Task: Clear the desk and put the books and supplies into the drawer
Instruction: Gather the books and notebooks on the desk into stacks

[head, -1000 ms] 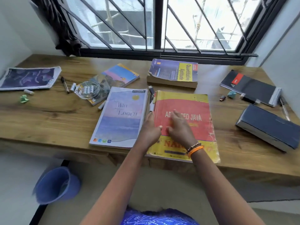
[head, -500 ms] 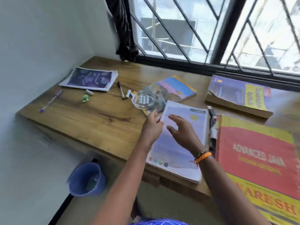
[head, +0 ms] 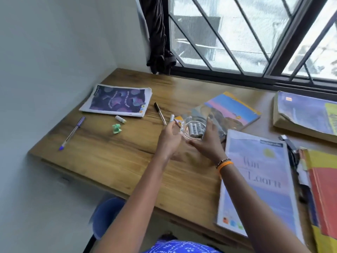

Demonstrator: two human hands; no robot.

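Bright daylight pours through the black-barred window (head: 255, 39) beyond the fingers (head: 209, 123), washing the outside view nearly white. The brown wooden counter (head: 109, 157) shows pale glare and soft shadows under both forearms. Motion blur softens everything; wide-angle distortion bends the edges.

Head-worn view, down onto desk (head: 109, 161)

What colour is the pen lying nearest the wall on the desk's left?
Purple, with a blue tip: the pen, seen in the head view.
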